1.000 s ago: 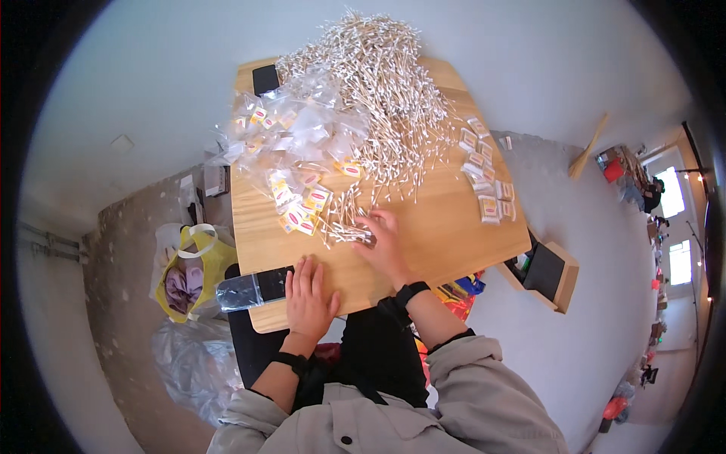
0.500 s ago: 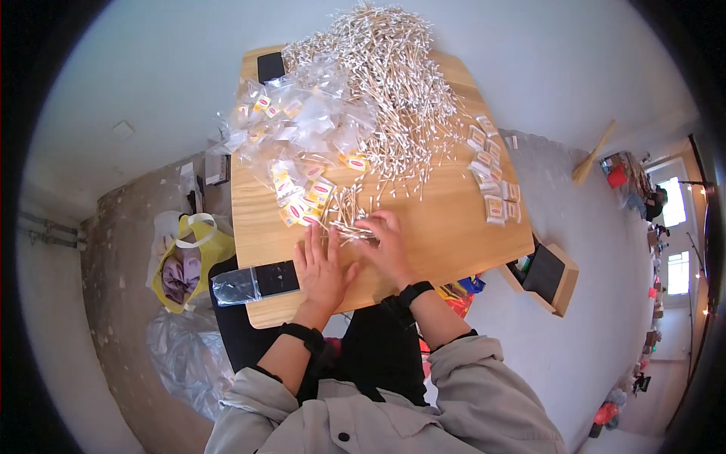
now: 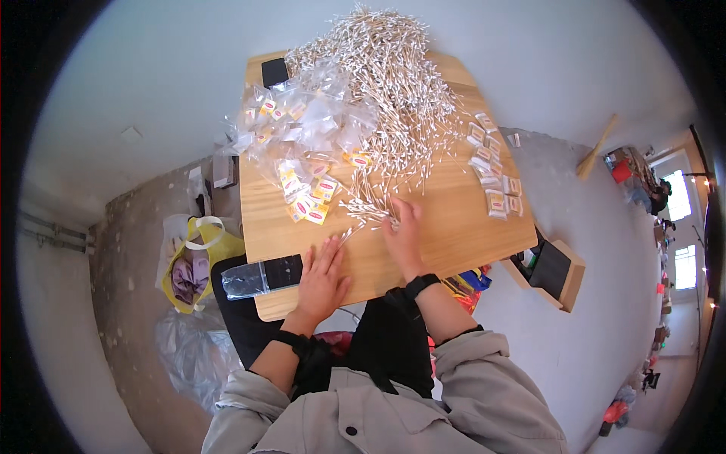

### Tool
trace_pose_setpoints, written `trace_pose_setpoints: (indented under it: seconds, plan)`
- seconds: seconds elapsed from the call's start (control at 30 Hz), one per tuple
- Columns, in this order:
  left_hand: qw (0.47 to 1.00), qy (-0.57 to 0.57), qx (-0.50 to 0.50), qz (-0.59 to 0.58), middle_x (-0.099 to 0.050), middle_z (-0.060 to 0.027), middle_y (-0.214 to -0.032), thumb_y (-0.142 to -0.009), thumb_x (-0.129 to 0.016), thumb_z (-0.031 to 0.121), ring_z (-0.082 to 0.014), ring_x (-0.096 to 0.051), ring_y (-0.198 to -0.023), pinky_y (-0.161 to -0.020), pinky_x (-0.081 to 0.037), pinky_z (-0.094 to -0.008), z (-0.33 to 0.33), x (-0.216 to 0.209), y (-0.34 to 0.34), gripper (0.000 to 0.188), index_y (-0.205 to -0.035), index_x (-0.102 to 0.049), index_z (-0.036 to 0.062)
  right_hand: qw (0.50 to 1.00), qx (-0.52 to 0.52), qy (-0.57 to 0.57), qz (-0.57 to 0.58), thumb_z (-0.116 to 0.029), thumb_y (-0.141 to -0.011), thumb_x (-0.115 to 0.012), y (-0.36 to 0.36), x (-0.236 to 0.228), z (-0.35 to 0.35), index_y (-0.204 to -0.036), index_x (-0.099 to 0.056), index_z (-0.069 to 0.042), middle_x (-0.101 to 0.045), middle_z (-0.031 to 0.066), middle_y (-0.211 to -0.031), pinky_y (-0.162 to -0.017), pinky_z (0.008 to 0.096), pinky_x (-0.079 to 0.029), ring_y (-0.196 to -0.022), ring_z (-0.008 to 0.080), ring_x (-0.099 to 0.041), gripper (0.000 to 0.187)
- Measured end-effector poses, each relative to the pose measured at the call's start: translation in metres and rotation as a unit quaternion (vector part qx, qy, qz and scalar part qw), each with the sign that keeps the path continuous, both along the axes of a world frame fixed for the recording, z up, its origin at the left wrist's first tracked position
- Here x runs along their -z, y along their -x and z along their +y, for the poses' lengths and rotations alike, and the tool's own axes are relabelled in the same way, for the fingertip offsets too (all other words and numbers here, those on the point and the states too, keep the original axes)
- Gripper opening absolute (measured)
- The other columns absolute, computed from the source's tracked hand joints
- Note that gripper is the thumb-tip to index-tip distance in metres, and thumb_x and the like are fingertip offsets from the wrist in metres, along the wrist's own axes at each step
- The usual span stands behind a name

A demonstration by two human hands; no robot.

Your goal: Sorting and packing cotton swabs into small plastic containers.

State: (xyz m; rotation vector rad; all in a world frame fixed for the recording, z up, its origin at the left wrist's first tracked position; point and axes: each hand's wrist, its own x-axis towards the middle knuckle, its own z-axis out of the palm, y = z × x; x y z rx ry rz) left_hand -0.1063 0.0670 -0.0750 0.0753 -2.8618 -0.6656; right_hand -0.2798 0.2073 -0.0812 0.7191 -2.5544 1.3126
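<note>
My left hand lies flat on the wooden table, fingers stretched out, beside the dark phone-like slab. Its fingertips are close to a few stray cotton swabs. To its right, my right hand has its fingers curled round the ends of a small loose bunch of cotton swabs; how many it grips is hidden. Behind that bunch rises a big heap of cotton swabs. Yellow-and-white printed cards lie left of the small bunch.
Clear plastic bags with cards cover the table's far left, near a black box. Several filled packs line the right edge. A clear pouch overhangs the left edge. A yellow bag and an open carton stand off the table.
My right hand has shifted right and away from my left hand, and the small bunch of swabs is more spread out. My left hand has drawn slightly back from the cards.
</note>
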Motion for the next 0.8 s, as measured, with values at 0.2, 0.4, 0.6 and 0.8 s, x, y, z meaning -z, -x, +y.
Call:
trace_pose_setpoints:
  seconds: [0.2, 0.4, 0.6, 0.8]
  plan:
    - [0.939, -0.275, 0.088, -0.188, -0.057, -0.0193, -0.119, -0.085, -0.062, 0.021, -0.0359, -0.054, -0.113, -0.094, -0.045, -0.0461, 0.000, -0.041, -0.038, 0.032, -0.113, -0.060, 0.0066, 0.996, -0.024, -0.083, -0.032, -0.011, -0.081, -0.067, -0.025, -0.011, 0.039, -0.120, -0.053, -0.002, -0.048, 0.0197, -0.116, -0.098, 0.0426, -0.039, -0.111, 0.0367, -0.047, 0.043]
    - [0.901, -0.106, 0.143, -0.396, -0.061, -0.0240, -0.108, -0.089, -0.058, 0.035, -0.0403, -0.061, -0.100, -0.086, -0.049, -0.0472, 0.007, 0.032, -0.078, 0.039, -0.114, -0.059, 0.0045, 0.983, 0.040, -0.179, -0.005, -0.022, -0.087, -0.061, 0.006, 0.019, 0.079, -0.131, -0.045, 0.000, -0.044, 0.0227, -0.127, -0.104, 0.0449, -0.034, -0.121, 0.0393, -0.041, 0.052]
    - [0.841, -0.118, 0.253, -0.465, -0.070, -0.0192, -0.088, -0.095, -0.049, 0.041, -0.0417, -0.066, -0.085, -0.082, -0.047, -0.0548, 0.023, 0.069, -0.072, 0.038, -0.109, -0.062, 0.0077, 0.962, 0.015, -0.274, 0.007, -0.021, -0.087, -0.058, -0.003, 0.005, 0.080, -0.137, -0.040, 0.001, -0.039, 0.0235, -0.135, -0.109, 0.0484, -0.028, -0.129, 0.0408, -0.036, 0.057]
    - [0.887, -0.240, 0.175, -0.353, -0.067, -0.0216, -0.104, -0.094, -0.051, 0.032, -0.0399, -0.063, -0.099, -0.087, -0.046, -0.0510, 0.008, 0.081, -0.075, 0.033, -0.112, -0.064, 0.0082, 0.943, 0.030, -0.330, -0.041, -0.025, -0.082, -0.062, -0.014, 0.005, 0.089, -0.138, -0.042, -0.002, -0.039, 0.0197, -0.136, -0.110, 0.0491, -0.027, -0.132, 0.0391, -0.034, 0.064]
